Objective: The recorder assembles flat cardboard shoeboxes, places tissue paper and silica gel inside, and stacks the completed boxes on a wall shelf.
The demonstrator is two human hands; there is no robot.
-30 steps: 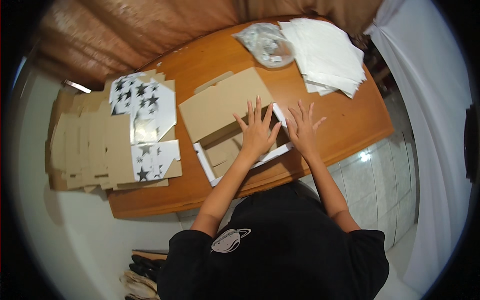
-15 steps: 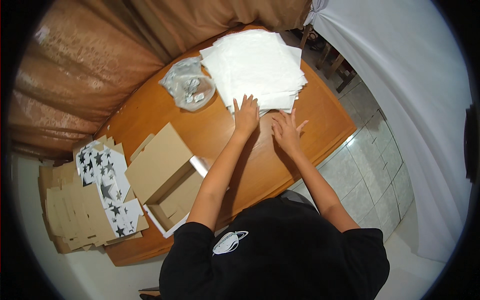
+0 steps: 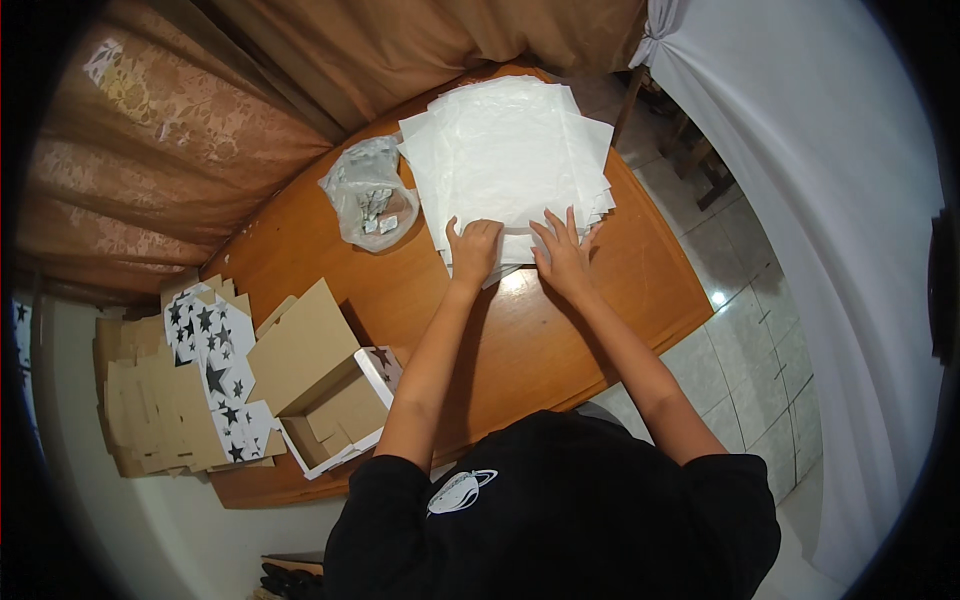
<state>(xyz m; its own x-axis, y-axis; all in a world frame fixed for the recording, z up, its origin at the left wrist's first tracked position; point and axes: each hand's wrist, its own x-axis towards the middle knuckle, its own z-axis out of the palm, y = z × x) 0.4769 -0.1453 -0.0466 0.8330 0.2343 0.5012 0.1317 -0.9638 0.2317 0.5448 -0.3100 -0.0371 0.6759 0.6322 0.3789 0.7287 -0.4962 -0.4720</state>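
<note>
A stack of thin white paper sheets [image 3: 510, 150] lies at the far side of the table, its layers fanned at different angles. My left hand [image 3: 474, 252] is at the stack's near edge, its fingers curled over the top sheet. My right hand [image 3: 565, 262] rests at the same edge farther right, its fingers spread over the paper. Between the hands the near edge of the top sheet looks slightly raised. The undersides of both hands are hidden.
Left of the stack sits a clear plastic bag [image 3: 350, 190] with small silvery packets. Nearer stands an open cardboard box [image 3: 305, 335], lid raised. Flat cardboard pieces [image 3: 150, 400] and white star-printed card [image 3: 222, 345] lie at the left edge of the wooden table [image 3: 500, 370].
My left hand has gone from lying flat on the paper to curled at its near edge. My right hand has moved from beside the stack onto its edge. The view has shifted slightly.
</note>
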